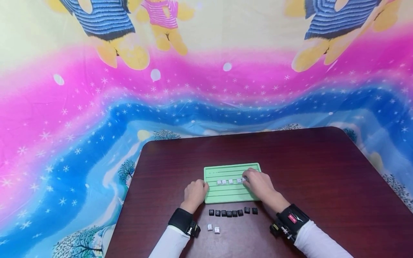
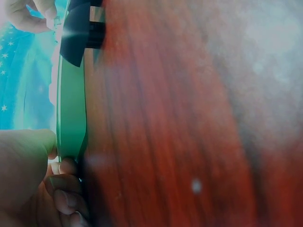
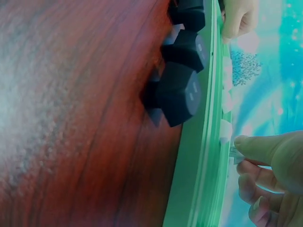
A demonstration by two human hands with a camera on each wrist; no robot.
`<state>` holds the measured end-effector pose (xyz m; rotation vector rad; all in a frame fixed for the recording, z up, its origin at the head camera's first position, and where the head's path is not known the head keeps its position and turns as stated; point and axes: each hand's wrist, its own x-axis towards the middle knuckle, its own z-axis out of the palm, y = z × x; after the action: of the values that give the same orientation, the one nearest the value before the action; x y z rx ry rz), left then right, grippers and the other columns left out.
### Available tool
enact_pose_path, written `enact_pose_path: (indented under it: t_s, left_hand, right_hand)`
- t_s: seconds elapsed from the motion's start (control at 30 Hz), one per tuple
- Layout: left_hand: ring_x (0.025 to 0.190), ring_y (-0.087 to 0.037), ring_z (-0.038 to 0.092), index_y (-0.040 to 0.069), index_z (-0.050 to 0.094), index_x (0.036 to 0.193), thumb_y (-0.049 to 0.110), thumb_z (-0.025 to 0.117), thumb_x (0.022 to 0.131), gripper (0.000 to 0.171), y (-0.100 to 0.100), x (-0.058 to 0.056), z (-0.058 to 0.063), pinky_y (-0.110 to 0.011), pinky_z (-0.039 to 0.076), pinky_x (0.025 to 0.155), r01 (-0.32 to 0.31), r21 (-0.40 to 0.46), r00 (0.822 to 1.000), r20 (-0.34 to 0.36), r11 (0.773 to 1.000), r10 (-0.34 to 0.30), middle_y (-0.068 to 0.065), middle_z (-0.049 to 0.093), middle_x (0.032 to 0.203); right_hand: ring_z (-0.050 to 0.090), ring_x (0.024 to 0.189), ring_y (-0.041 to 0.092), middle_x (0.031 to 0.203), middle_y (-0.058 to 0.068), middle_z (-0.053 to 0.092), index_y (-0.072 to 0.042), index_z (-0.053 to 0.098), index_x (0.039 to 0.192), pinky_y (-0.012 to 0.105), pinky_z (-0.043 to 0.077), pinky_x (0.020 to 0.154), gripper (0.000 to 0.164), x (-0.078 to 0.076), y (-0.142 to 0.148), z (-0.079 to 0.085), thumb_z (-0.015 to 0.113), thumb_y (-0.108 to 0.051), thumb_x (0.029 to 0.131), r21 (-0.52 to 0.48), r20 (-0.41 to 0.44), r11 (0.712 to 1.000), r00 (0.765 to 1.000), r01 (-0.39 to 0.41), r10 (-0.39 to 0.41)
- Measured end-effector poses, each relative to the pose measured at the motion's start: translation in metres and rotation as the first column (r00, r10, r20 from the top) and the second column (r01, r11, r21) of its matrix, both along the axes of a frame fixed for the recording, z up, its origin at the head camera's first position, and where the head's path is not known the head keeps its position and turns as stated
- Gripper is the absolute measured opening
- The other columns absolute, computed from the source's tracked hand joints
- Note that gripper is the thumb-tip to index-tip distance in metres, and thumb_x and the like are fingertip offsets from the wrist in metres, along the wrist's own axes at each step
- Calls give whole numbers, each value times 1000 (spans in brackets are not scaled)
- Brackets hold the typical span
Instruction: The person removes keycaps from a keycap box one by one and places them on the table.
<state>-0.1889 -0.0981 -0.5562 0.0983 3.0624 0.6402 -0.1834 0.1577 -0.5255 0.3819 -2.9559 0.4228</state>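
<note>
A light green ridged board (image 1: 226, 196) lies on the table, with several white keycaps (image 1: 230, 181) in a row across its middle. My left hand (image 1: 194, 193) holds the board's left edge; in the left wrist view the thumb rests against the rim and the fingers (image 2: 66, 201) curl in beside it. Over the right part of the board, my right hand (image 1: 262, 184) pinches a pale keycap (image 3: 234, 153) between thumb and forefinger at the right end of the row. That keycap is mostly hidden by the fingers in the head view.
Several black keycaps (image 1: 229, 213) line up in front of the board's near edge. Two white keycaps, a left one (image 1: 209, 227) and a right one (image 1: 217, 230), sit nearer to me on the dark red table (image 1: 322, 172). A patterned cloth (image 1: 200, 89) hangs behind.
</note>
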Motion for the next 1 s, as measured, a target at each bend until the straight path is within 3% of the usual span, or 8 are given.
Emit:
enact_pose_path:
  t_s: [0.3,0.57,1.0]
  left_hand:
    - [45,-14,33,18,38,56,24,56,99,46,0,1,0,-29,25,45,0,2,1000,-25,1000,0,6,28,52]
    - [45,-14,34,19,38,56,25,55,99,47,0,-1,1,-29,25,45,-4,-5,1000,-7,1000,4,6,29,52]
    - [46,-15,38,18,41,57,26,55,99,46,0,-2,0,-30,28,46,-2,-4,1000,-4,1000,2,5,32,52]
  right_hand:
    - [66,76,15,92,0,69,-14,75,99,32,50,57,14,10,-2,10,79,-17,85,-17,-61,999,998,-33,32]
    - [68,77,15,93,-3,69,-17,75,97,36,52,59,15,19,-8,21,81,-21,85,-5,-92,998,994,-67,66]
    - [63,68,11,89,-6,66,-18,74,94,25,44,53,13,38,-23,31,81,-23,84,8,-124,991,983,-134,134]
